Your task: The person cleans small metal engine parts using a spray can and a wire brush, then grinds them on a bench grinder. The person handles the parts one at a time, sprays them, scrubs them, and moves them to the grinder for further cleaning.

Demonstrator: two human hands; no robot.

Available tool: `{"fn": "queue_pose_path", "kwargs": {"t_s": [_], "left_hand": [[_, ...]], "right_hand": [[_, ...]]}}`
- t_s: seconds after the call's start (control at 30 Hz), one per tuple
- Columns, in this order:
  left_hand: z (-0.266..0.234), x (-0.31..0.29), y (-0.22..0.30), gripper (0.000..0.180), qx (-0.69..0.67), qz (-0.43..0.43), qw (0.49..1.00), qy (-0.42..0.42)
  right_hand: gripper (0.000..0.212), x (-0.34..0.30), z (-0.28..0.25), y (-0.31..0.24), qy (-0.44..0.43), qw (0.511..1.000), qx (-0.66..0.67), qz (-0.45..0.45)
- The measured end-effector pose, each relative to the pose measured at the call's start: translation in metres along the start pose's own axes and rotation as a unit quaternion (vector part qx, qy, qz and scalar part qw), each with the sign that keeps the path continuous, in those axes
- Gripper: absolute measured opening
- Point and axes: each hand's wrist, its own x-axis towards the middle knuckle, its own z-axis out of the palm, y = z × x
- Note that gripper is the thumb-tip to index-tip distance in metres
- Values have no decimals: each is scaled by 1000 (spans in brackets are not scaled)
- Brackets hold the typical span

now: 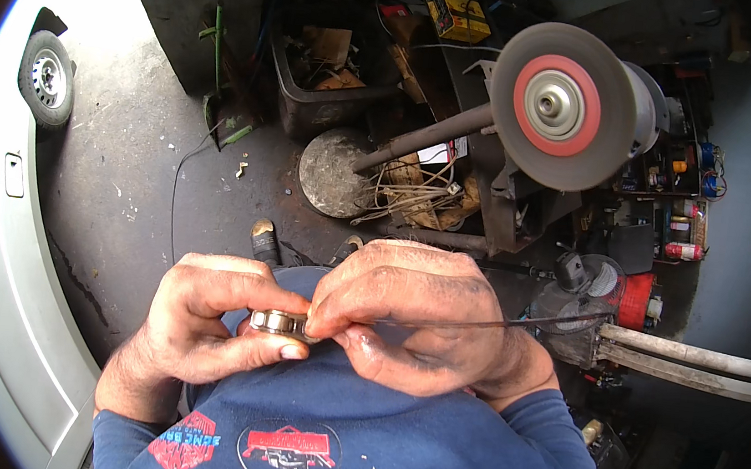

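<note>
My left hand pinches a small, shiny metal ring-shaped part between thumb and fingers. The part has rounded segments along its edge and looks like a bearing. Close against its right end is my right hand, its thumb and fingertips pressed together. A thin dark rod runs out to the right from between this thumb and forefinger. Where its tip meets the metal part is hidden by my fingers. Both hands are in front of my blue shirt.
Ahead on the right stands a pedestal grinder with a large wheel that looks blurred, on a round base. A black bin holds scrap. Left stands a pale vehicle; a red-and-black machine is at right.
</note>
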Motion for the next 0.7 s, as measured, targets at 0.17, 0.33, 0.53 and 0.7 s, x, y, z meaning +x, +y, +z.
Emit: {"fn": "queue_pose_path", "kwargs": {"t_s": [0.17,0.33,0.53,0.7], "left_hand": [[-3,3,1,31,-18,7,1000,0],[-6,5,3,31,7,6,1000,5],[-6,7,3,31,10,20,1000,3],[-6,10,5,31,23,10,1000,3]], "right_hand": [[19,5,-3,1,-29,999,-3,-44],[21,9,-3,3,-6,999,-9,-39],[18,13,-7,1,5,999,-28,-41],[18,13,-8,0,-17,999,-19,-39]]}}
